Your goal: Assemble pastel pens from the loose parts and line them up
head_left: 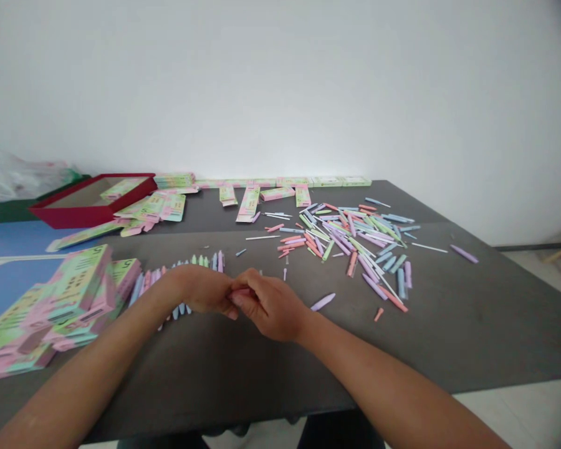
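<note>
And there, the left hand (200, 290) and right hand (271, 305) pinch close together on a small pink piece (241, 294), a tight, steady grip! Just behind them, a row of pastel pens (201, 260) lines the surface (280, 365).

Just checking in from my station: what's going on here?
A person is working with both bare hands at a dark table. The left hand and right hand meet in the middle, their fingers pinching a small pink piece. A loose pile of pastel sticks lies to the right, and a neat row of sticks runs behind the left hand. Printed boxes are stacked at the left, with a red tray behind them.
</note>
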`<state>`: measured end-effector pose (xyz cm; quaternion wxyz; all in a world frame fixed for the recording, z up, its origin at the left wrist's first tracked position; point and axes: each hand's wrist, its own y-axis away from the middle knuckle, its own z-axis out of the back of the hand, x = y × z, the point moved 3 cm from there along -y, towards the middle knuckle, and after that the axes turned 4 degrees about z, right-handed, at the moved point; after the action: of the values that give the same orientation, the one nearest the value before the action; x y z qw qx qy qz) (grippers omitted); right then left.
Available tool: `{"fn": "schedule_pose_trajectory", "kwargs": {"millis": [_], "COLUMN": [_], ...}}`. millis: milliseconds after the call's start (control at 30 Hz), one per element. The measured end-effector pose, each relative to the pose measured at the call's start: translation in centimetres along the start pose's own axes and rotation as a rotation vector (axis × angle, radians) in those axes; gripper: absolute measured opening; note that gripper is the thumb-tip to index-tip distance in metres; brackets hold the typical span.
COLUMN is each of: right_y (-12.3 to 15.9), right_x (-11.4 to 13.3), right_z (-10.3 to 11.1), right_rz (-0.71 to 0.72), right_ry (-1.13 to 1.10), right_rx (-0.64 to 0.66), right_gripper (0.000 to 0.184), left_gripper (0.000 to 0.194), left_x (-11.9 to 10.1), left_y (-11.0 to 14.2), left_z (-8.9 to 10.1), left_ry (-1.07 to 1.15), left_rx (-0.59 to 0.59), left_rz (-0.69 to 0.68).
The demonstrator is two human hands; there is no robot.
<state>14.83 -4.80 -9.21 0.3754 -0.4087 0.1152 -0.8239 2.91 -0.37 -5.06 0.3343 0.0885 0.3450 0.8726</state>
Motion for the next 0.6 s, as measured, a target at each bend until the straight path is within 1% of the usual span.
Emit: {"fn": "schedule_pose_trajectory", "kwargs": {"millis": [67,167,333,400,500,600], "right_y": [0.04,0.03,-0.06,-0.05,0.03,0.05], "right_x": [-0.1,-0.32,-0.55,-0.65,-0.82,-0.9], "right_z": [0.14,0.27,0.34,0.34,0.21,0.17], "right_rz": [-0.01,-0.063,-0.147,-0.141,-0.111,-0.075], "right_ry": [-0.03,-0.024,0.047,0.024,-0.022,-0.035], "right_rx": [0.016,0.018,-0.014,-0.013,0.027,0.071], "right_gripper": [0.021,0.022,0.025,0.028,0.031,0.03], "left_gripper": [0.023,0.025,0.031,0.031,0.028,0.032], "left_x": [-0.08,-0.03,0.06,0.09,0.12,0.12], "left_y": [0.14,0.11,-0.03,-0.01,0.07,0.19], "left_z": [0.17,0.24,0.1,0.07,0.08,0.1], "left_ry": [-0.027,-0.036,-0.003,-0.011,-0.025,-0.014], "left_rx": [-0.001,-0.01,-0.03,-0.023,0.0,0.01], "left_rz": [0.012,0.025,-0.02,-0.02,0.003,0.012]}}
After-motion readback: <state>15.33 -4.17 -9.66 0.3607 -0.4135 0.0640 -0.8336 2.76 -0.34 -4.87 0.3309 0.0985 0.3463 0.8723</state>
